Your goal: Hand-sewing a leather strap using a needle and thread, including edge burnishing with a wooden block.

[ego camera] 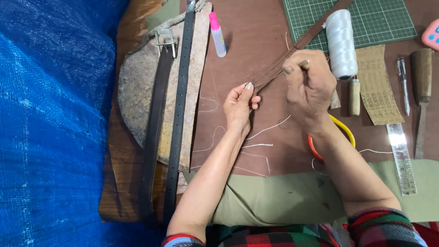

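Head view: left hand (240,103) and right hand (308,84) both pinch the brown leather strap (274,73), apparently mid-stitch; next, keep it taut.

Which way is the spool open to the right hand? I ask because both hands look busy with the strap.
Probably yes. The white thread spool stands just beside the right hand, with nothing between them. But that hand and the left hand both pinch the brown leather strap, so it would have to let go first.

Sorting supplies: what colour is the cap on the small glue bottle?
Bright pink cap, seen in the head view.
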